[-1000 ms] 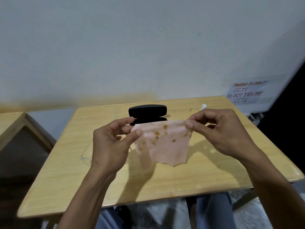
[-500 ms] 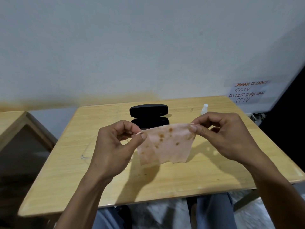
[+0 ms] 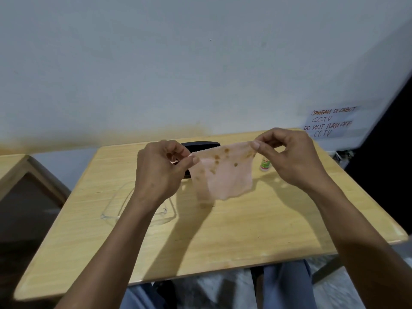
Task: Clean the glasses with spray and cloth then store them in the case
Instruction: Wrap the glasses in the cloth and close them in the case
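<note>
Where the near edge of the table cuts across the bottom of the view, blue trouser legs show below it, and both bare forearms reach up over the wooden top.

Glasses: clear frame, lying flat on the table under the left forearm, left of centre. The frame is nearly transparent; its orientation and lens condition cannot be made out. Neither hand touches it.

Left hand: raised above the table, back of the hand toward the camera, thumb and forefinger pinched on the left upper corner of the cloth. The remaining fingers are curled in.

Right hand: raised at a similar height, thumb and forefinger pinched on the right upper corner of the cloth, other fingers bent.

Cloth: pale pink, stretched between the two hands along its top edge, the rest hanging free and clear of the table. Several brown spots mark its upper half. Its top edge is zigzag-cut. It casts a shadow on the table beneath.

Bottle: small, white with a green label, upright on the table, showing below the right hand's thumb, just right of the cloth. Label text is unreadable.

Case: black, on the far part of the table, largely hidden behind the left hand and cloth. Whether it stands open cannot be told.

Wall: white, stained along its base. A handwritten notice at far right reads "JANGAN DI CABUT CCTV / DO NOT TURN OFF CCTV".
</note>
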